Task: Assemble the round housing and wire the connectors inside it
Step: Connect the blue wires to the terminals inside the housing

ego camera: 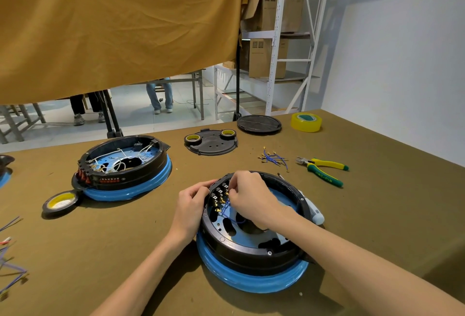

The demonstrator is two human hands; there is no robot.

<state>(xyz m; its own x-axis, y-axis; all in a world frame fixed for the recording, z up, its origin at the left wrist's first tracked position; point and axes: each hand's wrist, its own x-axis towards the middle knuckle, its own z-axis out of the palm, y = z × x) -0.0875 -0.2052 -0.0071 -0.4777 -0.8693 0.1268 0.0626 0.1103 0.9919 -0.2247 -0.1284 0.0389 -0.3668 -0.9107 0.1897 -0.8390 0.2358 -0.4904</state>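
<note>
Our left hand (192,202) curls its fingers around the outside edge of the round housing (254,235), which sits on the bench (151,240) right in front of us. Our right hand (247,193) reaches inside it and pinches a thin blue wire (232,216) by the gold connectors (218,198). The pliers (323,168) lying farther back say "JING-PIN" on a green handle.
</note>
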